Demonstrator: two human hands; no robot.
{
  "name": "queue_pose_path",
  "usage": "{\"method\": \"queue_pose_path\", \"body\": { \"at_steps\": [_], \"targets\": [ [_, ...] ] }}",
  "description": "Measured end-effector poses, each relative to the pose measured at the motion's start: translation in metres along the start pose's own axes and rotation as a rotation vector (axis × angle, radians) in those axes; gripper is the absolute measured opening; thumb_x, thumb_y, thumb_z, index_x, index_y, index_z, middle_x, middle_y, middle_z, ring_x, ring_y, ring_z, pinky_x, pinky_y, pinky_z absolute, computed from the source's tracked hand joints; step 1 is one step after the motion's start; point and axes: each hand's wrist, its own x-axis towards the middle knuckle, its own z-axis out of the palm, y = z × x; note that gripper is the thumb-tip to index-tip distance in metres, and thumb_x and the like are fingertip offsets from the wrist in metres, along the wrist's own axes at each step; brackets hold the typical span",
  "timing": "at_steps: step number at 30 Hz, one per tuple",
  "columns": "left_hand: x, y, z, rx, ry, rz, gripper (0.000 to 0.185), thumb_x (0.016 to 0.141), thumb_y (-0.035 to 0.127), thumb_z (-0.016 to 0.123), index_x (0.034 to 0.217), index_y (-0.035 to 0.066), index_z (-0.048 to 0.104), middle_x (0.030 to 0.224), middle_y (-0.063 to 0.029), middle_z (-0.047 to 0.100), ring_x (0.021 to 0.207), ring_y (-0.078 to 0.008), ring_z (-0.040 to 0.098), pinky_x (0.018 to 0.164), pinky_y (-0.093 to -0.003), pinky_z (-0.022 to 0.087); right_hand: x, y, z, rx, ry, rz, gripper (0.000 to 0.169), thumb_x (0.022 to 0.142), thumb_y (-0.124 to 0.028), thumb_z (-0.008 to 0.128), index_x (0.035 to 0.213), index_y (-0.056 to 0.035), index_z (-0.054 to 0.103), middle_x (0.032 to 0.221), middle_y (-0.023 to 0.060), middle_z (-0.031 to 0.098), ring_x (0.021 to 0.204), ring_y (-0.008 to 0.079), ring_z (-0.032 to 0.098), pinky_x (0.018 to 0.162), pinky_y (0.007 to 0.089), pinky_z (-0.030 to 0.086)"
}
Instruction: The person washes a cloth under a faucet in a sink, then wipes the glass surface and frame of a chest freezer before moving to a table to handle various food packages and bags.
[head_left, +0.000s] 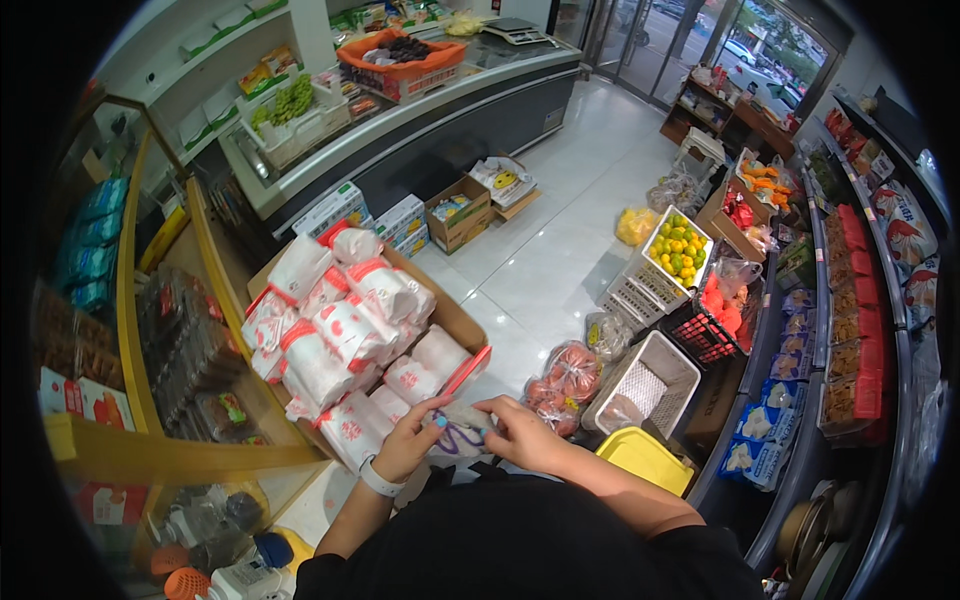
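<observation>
Close to my body, a crumpled greyish cloth-like item (459, 431) with purple lines is pinched between my two hands. My left hand (409, 442) grips its left side, thumb on top, a white band around the wrist. On its right side the thumb and fingers of my right hand (529, 435) hold on. My palms hide part of the item. Just beyond my left hand stands a large open cardboard box (465, 322), heaped with white paper-roll packs (349, 330) printed in red. Bagged round red fruit (574, 371) lies on the floor beyond my right hand.
A white plastic crate (679, 360), a yellow lid (645, 459) and a crate of green-yellow citrus (679, 251) stand at right. Stocked shelves (817, 300) line that side. A yellow-framed glass case (202, 262) borders the left; a freezer counter (420, 142) runs across the back.
</observation>
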Motion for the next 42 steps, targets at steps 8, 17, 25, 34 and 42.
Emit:
{"method": "queue_pose_path", "body": {
  "at_steps": [8, 17, 25, 34, 42],
  "targets": [
    [0.122, 0.014, 0.076, 0.19, -0.199, 0.137, 0.047, 0.072, -0.011, 0.042, 0.118, -0.002, 0.046, 0.111, -0.0077, 0.052, 0.098, -0.0128, 0.052, 0.084, -0.0229, 0.04, -0.011, 0.065, -0.104, 0.092, 0.254, 0.143, 0.032, 0.079, -0.005, 0.046, 0.111, -0.0019, 0.047, 0.076, 0.0106, 0.056, 0.067, 0.0169, 0.056, 0.063, 0.0271, 0.045],
    [0.254, 0.022, 0.119, 0.153, 0.034, 0.218, 0.032, 0.069, -0.013, 0.04, 0.093, -0.004, 0.059, 0.089, -0.0062, 0.06, 0.079, -0.0113, 0.056, 0.069, -0.022, 0.045, 0.007, 0.112, -0.193, 0.56, 0.35, 0.215, 0.025, 0.081, 0.007, 0.041, 0.102, -0.0036, 0.048, 0.076, 0.0007, 0.052, 0.058, 0.0036, 0.046, 0.052, 0.0176, 0.039],
    [0.393, 0.076, 0.152, 0.714, 0.076, 0.603, 0.025, 0.068, -0.008, 0.042, 0.083, 0.001, 0.059, 0.078, -0.0122, 0.057, 0.07, -0.0225, 0.056, 0.062, -0.0276, 0.043, 0.072, 0.161, -0.281, 0.546, 0.518, 0.348, 0.019, 0.08, 0.009, 0.04, 0.089, -0.0022, 0.053, 0.076, 0.0013, 0.057, 0.061, 0.007, 0.052, 0.053, 0.0197, 0.043],
    [0.629, 0.066, 0.087, -0.082, -0.092, -0.08, 0.024, 0.067, -0.007, 0.044, 0.084, 0.006, 0.055, 0.071, 0.0016, 0.05, 0.064, -0.0075, 0.047, 0.055, -0.0197, 0.037, 0.267, 0.272, -0.409, 0.394, 0.254, 0.502, 0.02, 0.088, -0.015, 0.044, 0.103, -0.0031, 0.051, 0.082, 0.0015, 0.052, 0.071, 0.0084, 0.05, 0.065, 0.0224, 0.043],
    [0.766, 0.146, 0.058, 0.07, -0.023, 0.105, 0.014, 0.074, 0.001, 0.054, 0.086, 0.006, 0.05, 0.074, 0.002, 0.049, 0.063, -0.005, 0.046, 0.055, -0.0201, 0.04, 0.44, 0.299, -0.505, 0.018, 0.133, 0.335, 0.016, 0.083, -0.017, 0.055, 0.09, -0.0026, 0.053, 0.075, 0.0068, 0.057, 0.066, 0.0133, 0.053, 0.061, 0.0271, 0.044]
  ]
}}
